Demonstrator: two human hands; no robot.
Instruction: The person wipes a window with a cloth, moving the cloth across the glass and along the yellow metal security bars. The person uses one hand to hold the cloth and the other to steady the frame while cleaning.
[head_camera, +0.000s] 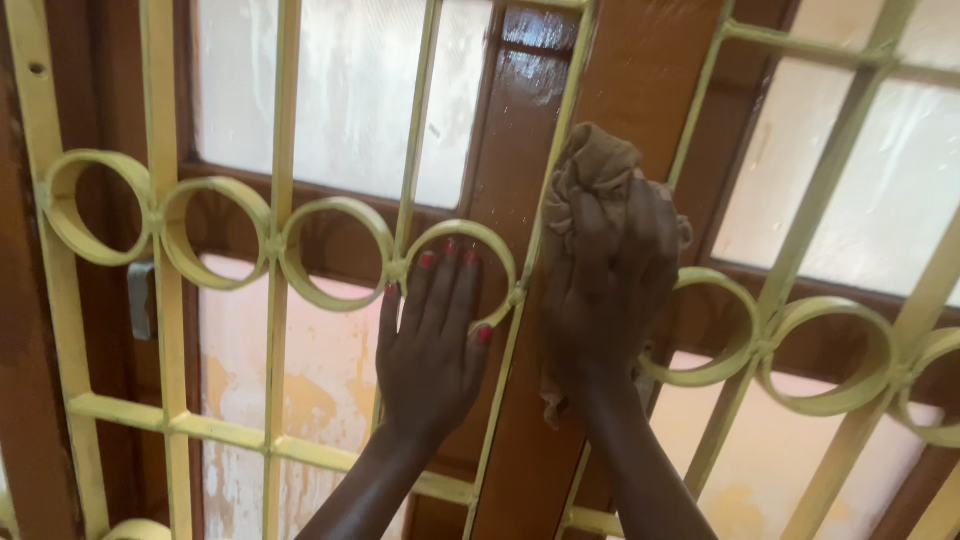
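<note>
Against the brown wooden post (620, 60) in the middle of the window, seen from the head camera, the right hand (610, 285) presses a bunched brown cloth (590, 165). Its fingers are clenched around the cloth, which bulges out above the knuckles and hangs down in a loose tail below the wrist. The cloth's long axis runs up and down, leaning slightly with the post, its fuller end pointing up. Held in a wad like this, it puts a thick pad between palm and wood.

The left hand (432, 345) lies flat and released, holding nothing. Its fingers are spread and point upward, with the fingertips reaching one ring (462, 232) of the pale yellow metal grille (160, 300). This looks like a bracing hold that steadies the body while the other arm pushes.

The wood above the cloth shines as if wet. Frosted glass panes (350, 90) fill the frame behind the bars, and a small grey latch (140, 298) sits at the far left.
</note>
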